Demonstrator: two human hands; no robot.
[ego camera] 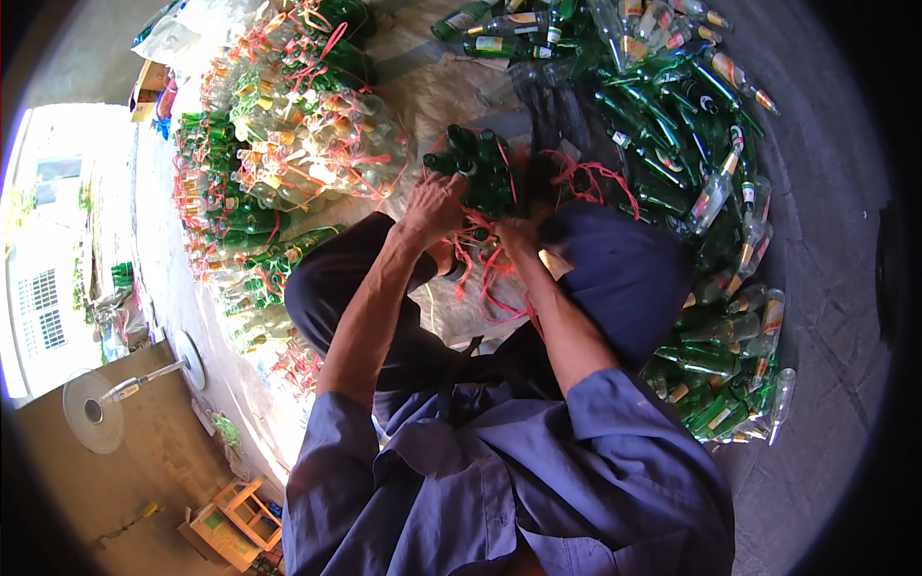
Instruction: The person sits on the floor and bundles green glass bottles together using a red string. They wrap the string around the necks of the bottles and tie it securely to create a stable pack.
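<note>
Several green glass bottles (493,169) stand bunched between my knees, with red plastic twine (479,219) around them. My left hand (436,205) is at the near left side of the bunch, its fingertips by a bottle neck; whether it grips a bottle or the twine cannot be told. At the near right side, my right hand (515,234) is closed on the red twine, whose loose strands hang down below it. More red twine (591,180) lies tangled to the right of the bunch, beside my right knee.
On the left stand many bundles of clear bottles (324,144) and green bottles (241,223) tied with red twine. Loose bottles (670,122) lie heaped on the right. A standing fan (94,410) and a wooden stool (248,515) are at the lower left.
</note>
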